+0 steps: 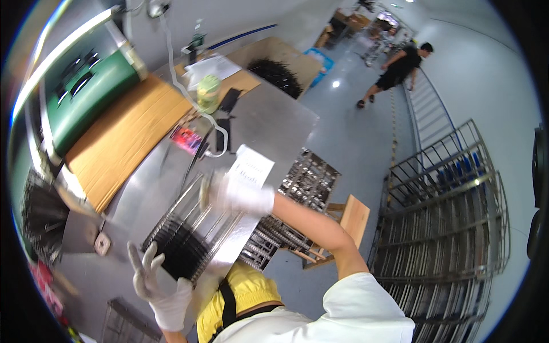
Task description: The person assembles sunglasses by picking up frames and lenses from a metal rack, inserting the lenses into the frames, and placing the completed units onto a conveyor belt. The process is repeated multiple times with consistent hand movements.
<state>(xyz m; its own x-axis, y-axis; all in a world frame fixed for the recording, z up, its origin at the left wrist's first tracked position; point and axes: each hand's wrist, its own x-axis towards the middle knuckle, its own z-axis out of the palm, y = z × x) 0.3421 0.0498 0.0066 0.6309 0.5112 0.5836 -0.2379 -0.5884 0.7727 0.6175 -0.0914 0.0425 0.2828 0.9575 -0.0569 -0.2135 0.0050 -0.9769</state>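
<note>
A metal wire rack (213, 240) lies on the steel table, with a dense row of thin black pieces (182, 251) standing in its near-left part. My left hand (157, 280), in a white glove, is at the rack's near-left end. Its fingers are spread apart, and the thumb is close to the rack's edge; whether it touches cannot be told. My right hand (243, 194), also gloved in white, is over the rack's far right end. Motion smears its fingers, so anything in them is hidden. Just beyond it lies a white paper with handwriting (251, 166).
A green conveyor-like machine (97, 94) stands at the far left beside a cardboard sheet (131, 137). A green bottle (209, 93) and a cable (170, 51) are at the back. Metal racks (437, 234) and a wooden stool (353, 220) stand right. A person (402, 68) walks beyond.
</note>
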